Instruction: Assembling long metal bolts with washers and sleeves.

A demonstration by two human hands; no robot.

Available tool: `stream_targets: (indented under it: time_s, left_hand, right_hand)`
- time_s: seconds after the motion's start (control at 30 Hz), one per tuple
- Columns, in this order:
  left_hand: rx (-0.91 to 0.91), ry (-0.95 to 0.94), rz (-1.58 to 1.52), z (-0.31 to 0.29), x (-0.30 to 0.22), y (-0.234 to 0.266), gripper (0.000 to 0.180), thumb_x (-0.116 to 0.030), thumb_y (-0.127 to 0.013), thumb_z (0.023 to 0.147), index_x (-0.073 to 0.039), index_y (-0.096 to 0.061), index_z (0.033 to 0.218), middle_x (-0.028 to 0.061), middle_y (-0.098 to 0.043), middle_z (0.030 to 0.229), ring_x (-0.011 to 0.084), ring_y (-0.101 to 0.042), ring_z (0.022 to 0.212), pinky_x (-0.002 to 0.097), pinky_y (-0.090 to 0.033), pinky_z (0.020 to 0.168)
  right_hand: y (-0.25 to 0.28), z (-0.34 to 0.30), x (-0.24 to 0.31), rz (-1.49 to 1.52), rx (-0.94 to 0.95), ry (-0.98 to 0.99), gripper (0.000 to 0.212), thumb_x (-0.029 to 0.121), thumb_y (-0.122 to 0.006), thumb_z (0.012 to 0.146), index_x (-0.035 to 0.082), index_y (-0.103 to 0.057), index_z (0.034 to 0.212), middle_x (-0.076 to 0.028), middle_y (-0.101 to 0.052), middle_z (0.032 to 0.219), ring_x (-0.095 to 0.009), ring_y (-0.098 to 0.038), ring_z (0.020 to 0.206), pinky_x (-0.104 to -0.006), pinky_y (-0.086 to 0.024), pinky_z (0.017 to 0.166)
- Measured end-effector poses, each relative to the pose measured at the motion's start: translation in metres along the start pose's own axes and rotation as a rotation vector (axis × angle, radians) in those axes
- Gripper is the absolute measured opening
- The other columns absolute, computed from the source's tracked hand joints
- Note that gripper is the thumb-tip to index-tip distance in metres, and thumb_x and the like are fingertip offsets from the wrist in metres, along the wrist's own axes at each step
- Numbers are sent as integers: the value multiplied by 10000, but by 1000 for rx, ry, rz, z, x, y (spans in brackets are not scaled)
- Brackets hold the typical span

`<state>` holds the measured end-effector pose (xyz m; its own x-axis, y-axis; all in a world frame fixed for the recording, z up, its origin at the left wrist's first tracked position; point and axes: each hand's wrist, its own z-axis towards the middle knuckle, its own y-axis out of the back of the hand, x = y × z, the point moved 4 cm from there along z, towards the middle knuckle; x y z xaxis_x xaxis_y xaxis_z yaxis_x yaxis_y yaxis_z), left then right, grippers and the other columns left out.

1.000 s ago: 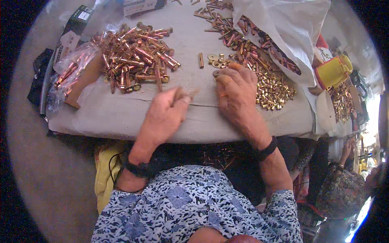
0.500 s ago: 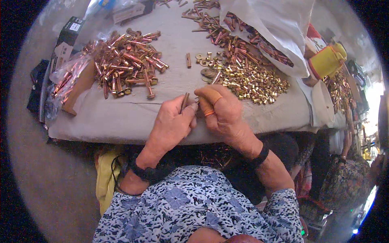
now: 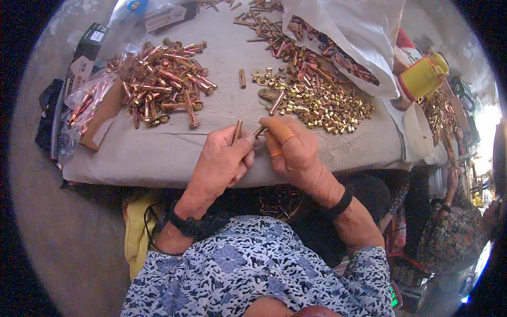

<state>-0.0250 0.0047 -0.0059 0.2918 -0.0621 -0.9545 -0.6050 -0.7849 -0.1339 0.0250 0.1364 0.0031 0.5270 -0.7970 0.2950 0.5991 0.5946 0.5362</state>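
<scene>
My left hand [image 3: 219,161], just over the table's near edge, is closed with a copper-coloured metal sleeve [image 3: 238,130] upright between thumb and fingers. Close beside it, my right hand [image 3: 296,148] is pinched on a slim metal piece [image 3: 259,132], mostly hidden by fingers that wear orange finger covers. The piece's tip tilts toward my left hand; its exact kind is unclear. Beyond my right hand lie a loose metal sleeve [image 3: 277,103], flat washers [image 3: 270,94] and a heap of short brass-coloured collars [image 3: 327,108]. Another sleeve [image 3: 242,78] lies alone farther back.
Anchor bolts [image 3: 163,79] are heaped at left beside a cardboard flap [image 3: 99,116] and clear plastic bag [image 3: 79,108]. A white sack [image 3: 364,47] spills copper-coloured sleeves at back right. Near it stand a yellow container [image 3: 423,79] and, farther right, a co-worker's arm [image 3: 452,174].
My hands have moved slightly apart. More of the slim metal piece now shows at my right fingertips, and the sleeve in my left hand stands out higher. The whole view has shifted slightly.
</scene>
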Motion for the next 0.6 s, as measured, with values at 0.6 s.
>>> stream_targets:
  time_s: [0.6]
  left_hand:
    - [-5, -38, -103, 1, -1, 17, 216, -217, -524, 890, -14, -553, 956, -13, -490, 608, 27, -382, 380, 183, -277, 314]
  right_hand:
    - [3, 23, -39, -444, 160, 70, 236, 99, -583, 673, 91, -576, 909, -82, -571, 1012, -288, -478, 1039, -458, -358, 847]
